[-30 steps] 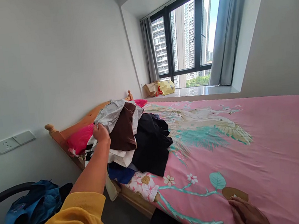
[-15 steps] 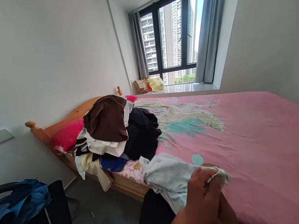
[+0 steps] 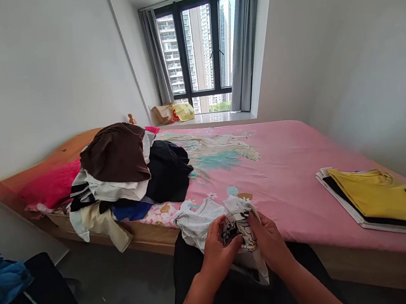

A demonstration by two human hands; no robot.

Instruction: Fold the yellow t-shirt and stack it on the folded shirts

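A white garment (image 3: pixel 198 221), perhaps a T-shirt, lies bunched over my knees and the bed's near edge. Part of it shows a dark cartoon-like print, gathered between both hands. My left hand (image 3: pixel 217 249) grips the printed part, thumb over the cloth and fingers curled behind. On the other side, my right hand (image 3: pixel 271 242) pinches the same fabric, its fingertips partly hidden in the folds. A loose end hangs below my right hand, above my dark trousers.
A heap of clothes, topped by a brown garment (image 3: pixel 114 153), sits left on the pink bedsheet (image 3: pixel 281 162). To the right lies a folded stack with a yellow shirt (image 3: pixel 386 193) on top. A black chair (image 3: pixel 57 288) holds a blue bag (image 3: pixel 4 285).
My view has swung right, bringing the folded stack fully in. My hands, close together before, are now apart on the white garment, and its print shows between them.
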